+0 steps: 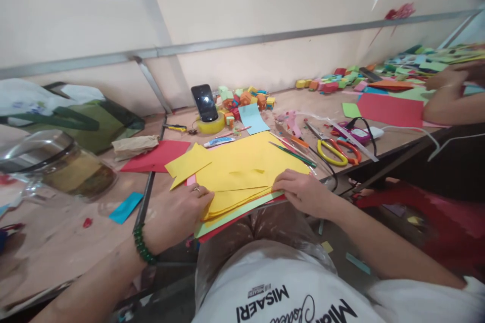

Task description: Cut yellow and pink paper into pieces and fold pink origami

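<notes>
- Head view, looking down: a stack of yellow paper (246, 169) lies flat at the centre of the clock, at the near edge of the table (91, 250), with a pale green sheet (217, 223) and a red sheet (211, 234) showing beneath its near side.
- Left hand (189, 207), at 8 o'clock: it wears a ring, with a green beaded bracelet (143, 245) at the wrist; its fingers are bent against the stack's near left corner (whether they pinch it, I cannot tell).
- Right hand (301, 189), at 4 o'clock: fingers curled on the stack's near right edge; again, I cannot tell if they grip.
- At 9 o'clock, cut yellow pieces (187, 164) overlap the stack's left side; beyond them lie a red paper (159, 156) and, farther out, a lidded glass jug (76, 169).
- Between 10 and 11, a dark phone (204, 103) stands tilted at a yellow tape roll (210, 125).
- At 12, a pale blue paper (253, 118) lies before a heap of small coloured paper pieces (246, 98).
- Near 3, yellow-handled scissors (332, 152) lie just beside a red-orange-handled pair (352, 152).
- Between 2 and 3, well apart, another person's hands (449, 81) are at work.
</notes>
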Available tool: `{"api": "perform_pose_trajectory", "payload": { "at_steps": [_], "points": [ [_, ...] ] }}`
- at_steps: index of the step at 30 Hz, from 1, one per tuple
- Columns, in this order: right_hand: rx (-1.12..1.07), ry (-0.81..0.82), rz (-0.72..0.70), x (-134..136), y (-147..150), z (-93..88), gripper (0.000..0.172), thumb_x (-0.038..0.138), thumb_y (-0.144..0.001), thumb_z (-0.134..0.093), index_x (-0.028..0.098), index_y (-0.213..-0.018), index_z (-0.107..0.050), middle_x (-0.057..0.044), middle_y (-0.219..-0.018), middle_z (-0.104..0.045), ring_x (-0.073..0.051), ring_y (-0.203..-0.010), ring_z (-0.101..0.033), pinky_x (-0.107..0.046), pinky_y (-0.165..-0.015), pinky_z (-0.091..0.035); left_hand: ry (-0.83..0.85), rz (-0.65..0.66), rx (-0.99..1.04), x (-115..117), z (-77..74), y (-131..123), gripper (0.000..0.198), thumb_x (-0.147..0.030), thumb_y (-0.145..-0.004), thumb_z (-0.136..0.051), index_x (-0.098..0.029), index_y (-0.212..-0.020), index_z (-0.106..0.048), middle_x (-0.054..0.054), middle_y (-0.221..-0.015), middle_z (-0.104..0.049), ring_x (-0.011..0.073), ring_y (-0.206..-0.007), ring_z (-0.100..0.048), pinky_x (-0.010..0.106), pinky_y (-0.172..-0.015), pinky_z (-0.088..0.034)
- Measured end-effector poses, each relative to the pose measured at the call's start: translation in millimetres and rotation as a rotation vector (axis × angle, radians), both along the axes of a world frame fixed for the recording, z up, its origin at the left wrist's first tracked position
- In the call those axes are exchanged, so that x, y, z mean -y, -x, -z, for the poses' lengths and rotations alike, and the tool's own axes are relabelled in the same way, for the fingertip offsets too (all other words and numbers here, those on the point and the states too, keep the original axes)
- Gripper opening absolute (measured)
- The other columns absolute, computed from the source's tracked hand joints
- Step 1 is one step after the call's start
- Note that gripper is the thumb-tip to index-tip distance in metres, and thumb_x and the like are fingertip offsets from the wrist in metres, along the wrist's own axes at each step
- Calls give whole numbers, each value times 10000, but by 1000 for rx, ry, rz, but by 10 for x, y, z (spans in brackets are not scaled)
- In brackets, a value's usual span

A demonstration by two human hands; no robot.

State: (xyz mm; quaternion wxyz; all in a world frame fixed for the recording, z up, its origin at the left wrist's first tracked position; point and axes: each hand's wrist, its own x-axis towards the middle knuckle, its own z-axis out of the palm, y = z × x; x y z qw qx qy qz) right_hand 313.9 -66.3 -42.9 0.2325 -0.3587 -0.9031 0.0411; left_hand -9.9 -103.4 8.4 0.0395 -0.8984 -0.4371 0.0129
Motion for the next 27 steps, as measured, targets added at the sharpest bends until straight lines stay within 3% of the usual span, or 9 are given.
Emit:
{"api": "perform_pose_trajectory", "payload": {
  "at_steps": [2,4,6,8,11,17,20,24,27],
  "points": [
    [-8,-28,197,-106,-122,-58,282,100,-865,-465,204,-1020,-676,-87,-1039,-677,-213,-983,-599,-330,-815,-485,7,6,23,-99,-22,-27,215,-104,-834,-491,-195,-857,-684,88,-867,-673,232,-824,-611,362,-742,-487],
    [36,-67,436,-215,-220,-104,241,186,-890,-495,192,-1053,-672,-118,-1078,-673,-254,-1005,-595,-370,-821,-479,-16,12,81,-235,-8,-90,211,-218,-884,-509,-200,-990,-690,97,-936,-677,236,-888,-609,364,-789,-492],
    [135,-64,593,-294,-270,-121,218,256,-895,-529,181,-1035,-678,-144,-1077,-671,-280,-988,-595,-383,-797,-474,-30,22,140,-380,32,-191,335,-346,-897,-537,-189,-1176,-634,120,-1075,-659,256,-1011,-589,390,-880,-481],
    [247,-38,665,-337,-280,-111,213,285,-899,-535,169,-994,-688,-162,-1059,-667,-291,-962,-599,-381,-764,-470,-16,15,152,-506,74,-316,508,-418,-865,-590,-157,-1299,-553,150,-1190,-615,285,-1097,-561,419,-942,-458],
    [335,-17,677,-364,-269,-67,250,262,-928,-475,149,-915,-697,-175,-1035,-661,-308,-978,-591,-386,-751,-465,81,-50,135,-624,86,-488,608,-433,-810,-652,-127,-1322,-531,163,-1174,-611,299,-1070,-582,421,-924,-465],
    [253,-67,685,-407,-332,51,210,188,-898,-451,138,-861,-651,-167,-943,-671,-283,-883,-602,-368,-715,-454,262,-160,249,-693,60,-594,470,-441,-718,-708,-164,-1091,-637,100,-1026,-655,255,-907,-628,364,-798,-496],
    [119,-60,657,-347,-390,55,178,185,-897,-443,159,-852,-613,-127,-849,-671,-259,-814,-606,-344,-685,-447,277,-165,324,-717,120,-576,377,-445,-760,-645,-166,-1014,-633,87,-981,-662,236,-877,-624,350,-780,-495],
    [-150,2,499,-132,-390,-55,171,209,-912,-413,200,-915,-584,-66,-806,-654,-219,-749,-606,-311,-640,-453,276,-140,459,-738,210,-561,235,-341,-879,-449,-177,-877,-617,64,-871,-660,195,-804,-606,329,-769,-488],
    [-207,98,374,24,-319,-95,184,227,-918,-403,208,-879,-582,-59,-833,-656,-201,-756,-614,-311,-669,-473,248,-123,516,-732,262,-560,240,-305,-889,-413,-176,-836,-609,67,-852,-654,198,-808,-597,340,-783,-487]
  ]
}}
